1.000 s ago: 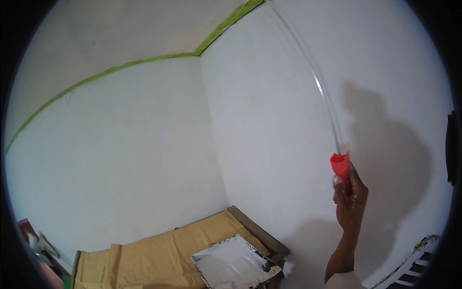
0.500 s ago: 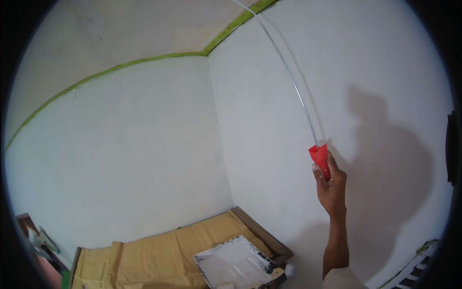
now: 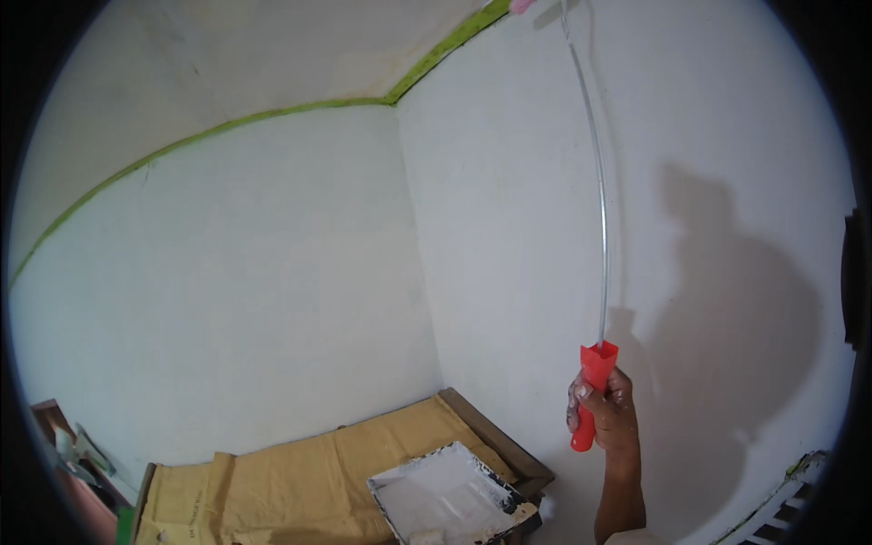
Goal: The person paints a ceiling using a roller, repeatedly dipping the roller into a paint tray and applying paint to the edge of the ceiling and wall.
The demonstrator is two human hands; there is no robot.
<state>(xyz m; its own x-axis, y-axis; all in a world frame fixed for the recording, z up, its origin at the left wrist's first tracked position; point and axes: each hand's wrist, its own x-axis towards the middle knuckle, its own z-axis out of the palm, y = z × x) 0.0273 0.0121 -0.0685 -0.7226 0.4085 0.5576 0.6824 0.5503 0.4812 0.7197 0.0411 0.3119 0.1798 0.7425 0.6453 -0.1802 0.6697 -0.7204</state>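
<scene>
My right hand [image 3: 603,407] is wrapped round the red handle of a paint roller [image 3: 599,365], its thumb along the front. White paint specks the fingers. From the handle a long thin metal rod rises nearly upright along the right-hand white wall [image 3: 509,227]. At the top edge of the picture, a bit of the pink roller sleeve [image 3: 521,5] shows beside the green tape; most of it is cut off. Below and left of the hand lies a paint tray [image 3: 445,495] coated with white paint. My left hand is not in the picture.
Brown paper [image 3: 300,490] covers a wooden-edged surface under the tray. Green masking tape [image 3: 272,113] runs along the ceiling line. A dark object [image 3: 851,280] sits at the right rim, a slatted white item [image 3: 790,509] at lower right, and assorted things [image 3: 77,454] at lower left.
My right hand has come down and slightly left with the roller. The rod has swung from leaning left to nearly upright, and the pink sleeve now shows at the top.
</scene>
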